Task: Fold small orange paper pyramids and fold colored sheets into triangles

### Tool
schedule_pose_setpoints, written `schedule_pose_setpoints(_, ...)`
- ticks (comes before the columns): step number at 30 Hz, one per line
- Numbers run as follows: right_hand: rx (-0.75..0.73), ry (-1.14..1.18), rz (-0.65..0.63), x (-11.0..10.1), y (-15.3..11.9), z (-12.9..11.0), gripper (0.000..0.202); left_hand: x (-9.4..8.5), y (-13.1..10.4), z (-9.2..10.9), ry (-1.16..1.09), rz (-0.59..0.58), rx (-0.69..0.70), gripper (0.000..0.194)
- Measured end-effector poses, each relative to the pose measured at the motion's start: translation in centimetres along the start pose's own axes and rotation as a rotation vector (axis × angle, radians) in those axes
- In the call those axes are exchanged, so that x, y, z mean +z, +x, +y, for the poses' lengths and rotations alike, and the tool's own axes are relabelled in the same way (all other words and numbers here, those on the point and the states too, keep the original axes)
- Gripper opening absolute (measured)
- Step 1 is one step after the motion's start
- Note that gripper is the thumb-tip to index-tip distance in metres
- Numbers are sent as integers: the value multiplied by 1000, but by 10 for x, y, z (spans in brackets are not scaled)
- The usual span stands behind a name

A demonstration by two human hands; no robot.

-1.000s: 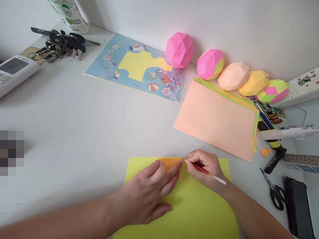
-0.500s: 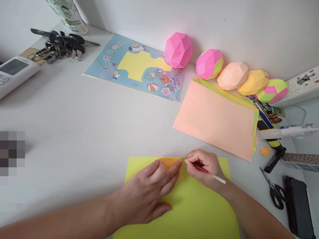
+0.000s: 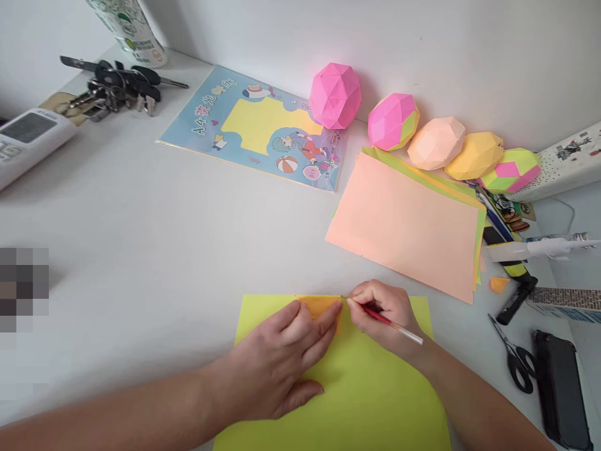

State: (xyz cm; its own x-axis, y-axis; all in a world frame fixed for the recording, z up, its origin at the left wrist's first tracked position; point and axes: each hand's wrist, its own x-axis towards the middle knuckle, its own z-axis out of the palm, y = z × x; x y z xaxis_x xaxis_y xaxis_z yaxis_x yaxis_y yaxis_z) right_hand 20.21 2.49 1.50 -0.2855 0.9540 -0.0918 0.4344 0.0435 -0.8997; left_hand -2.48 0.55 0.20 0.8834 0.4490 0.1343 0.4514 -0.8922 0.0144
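Observation:
A yellow-green sheet of paper lies in front of me. Against its far edge rests a small orange paper piece, partly covered by my left hand. The fingers of that hand are stretched out and press the piece down on the sheet. My right hand is closed in a pinch around a thin pen refill, red near the fingers and clear at the tail. Its tip meets the sheet's far edge, just beside the orange piece's right corner.
Stacked coloured sheets lie beyond my right hand, with several faceted paper balls behind them. A paper pack, keys and a white remote are farther left. Scissors, a black marker and a black phone-like object lie right.
Both hands keep almost the same place; the refill's tail has shifted very slightly. The whole view has moved a little.

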Motion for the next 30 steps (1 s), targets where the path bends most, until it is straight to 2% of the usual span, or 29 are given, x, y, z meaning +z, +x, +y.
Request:
schedule_pose_setpoints(7,7,14,-6,0,0,-1,19,2,-1,1,-15,22,-3,66)
schedule_pose_setpoints(10,50,99,-18,-2,-1,4,18,3,-1,1,-22,46,-8,65)
schedule_pose_setpoints(13,86,278,56,-3,1,12,18,5,-2,0,-34,67,-4,63)
schedule_pose_setpoints(16,58,378,155,-3,5,19,20,5,-3,1,-32,84,26,60)
schedule_pose_setpoints(24,51,371,196,0,7,23,25,5,-3,16,75,118,194,34)
schedule_pose_setpoints(28,7,367,226,2,8,24,25,9,-2,19,45,172,150,32)
schedule_pose_setpoints(30,-13,374,221,1,7,25,25,7,-5,21,18,149,111,33)
